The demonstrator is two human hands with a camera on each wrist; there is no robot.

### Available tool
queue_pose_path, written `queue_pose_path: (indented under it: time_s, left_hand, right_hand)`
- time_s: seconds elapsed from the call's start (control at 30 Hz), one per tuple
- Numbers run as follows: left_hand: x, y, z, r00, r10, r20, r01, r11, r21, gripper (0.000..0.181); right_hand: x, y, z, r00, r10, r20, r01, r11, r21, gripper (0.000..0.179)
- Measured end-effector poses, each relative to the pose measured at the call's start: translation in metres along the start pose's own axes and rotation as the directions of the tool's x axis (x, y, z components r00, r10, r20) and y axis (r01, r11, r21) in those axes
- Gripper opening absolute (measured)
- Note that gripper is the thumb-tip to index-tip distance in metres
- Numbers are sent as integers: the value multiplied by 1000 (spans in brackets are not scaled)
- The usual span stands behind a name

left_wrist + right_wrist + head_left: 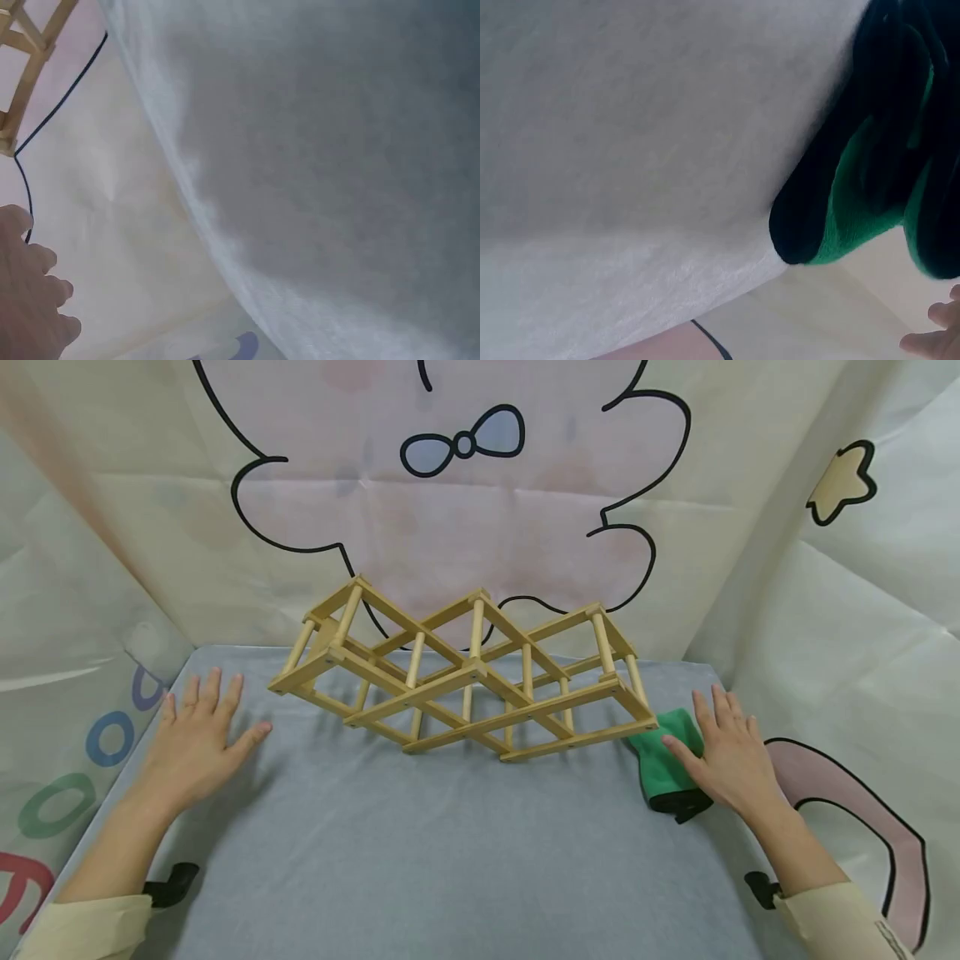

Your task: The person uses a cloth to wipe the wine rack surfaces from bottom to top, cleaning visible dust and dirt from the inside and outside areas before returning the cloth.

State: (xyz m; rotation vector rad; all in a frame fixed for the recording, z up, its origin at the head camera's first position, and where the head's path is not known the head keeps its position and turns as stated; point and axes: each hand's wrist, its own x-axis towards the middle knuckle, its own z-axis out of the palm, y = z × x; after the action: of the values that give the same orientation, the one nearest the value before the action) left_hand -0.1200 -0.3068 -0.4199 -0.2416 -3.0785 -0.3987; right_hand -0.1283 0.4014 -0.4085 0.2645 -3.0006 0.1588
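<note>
head view shows the whole wooden rack (474,672), left wrist only part

Grey table (450,852) — wooden rack (474,672), green cloth (667,747)

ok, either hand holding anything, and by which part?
Nothing held. Left hand, fingers straight, is beside the wooden rack; right hand, likewise, by the green cloth.

Enclosed tabletop booth, wider room unclear: creased pale sheets with black-outlined cartoon prints (480,518) round a grey-blue cloth-covered table (450,852).
</note>
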Motion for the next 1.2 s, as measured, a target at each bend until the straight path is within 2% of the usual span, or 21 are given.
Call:
queue_pose_path:
  time_s: [0.2, 0.37, 0.47, 0.53, 0.73, 0.83, 0.97, 1.07, 1.2]
  left_hand:
    - [-2, 11, -10, 998, 28, -51, -29, 1000, -13, 86]
    - [-4, 22, -16, 993, 62, -101, -66, 997, -36, 84]
    - [-4, 30, -17, 985, 86, -151, -99, 992, -79, 82]
    - [-5, 35, -16, 974, 112, -198, -136, 984, -112, 80]
    - [-4, 50, -13, 918, 200, -342, -286, 933, -221, 71]
    - [-3, 58, -10, 903, 204, -379, -319, 908, -271, 67]
    - [-2, 67, -6, 882, 180, -436, -336, 889, -311, 64]
    - [2, 73, -3, 839, 175, -515, -369, 879, -302, 61]
    - [8, 76, -1, 769, 190, -611, -420, 870, -257, 60]
  right_hand:
    - [7, -6, 6, 1000, -2, -13, 1, 1000, -25, 98]
    - [12, -11, 18, 999, 35, 3, -35, 999, -40, 104]
    - [13, -12, 26, 998, 60, 23, -59, 997, -51, 108]
    - [14, -14, 32, 997, 68, 37, -66, 996, -59, 110]
    - [14, -16, 45, 992, 91, 90, -89, 996, -30, 112]
    - [17, -16, 49, 987, 100, 127, -99, 995, -13, 112]
    - [20, -16, 54, 982, 102, 160, -103, 995, 0, 108]
    - [21, -15, 56, 981, 101, 164, -104, 995, 11, 104]
    - [21, -14, 57, 981, 105, 163, -111, 993, 31, 94]
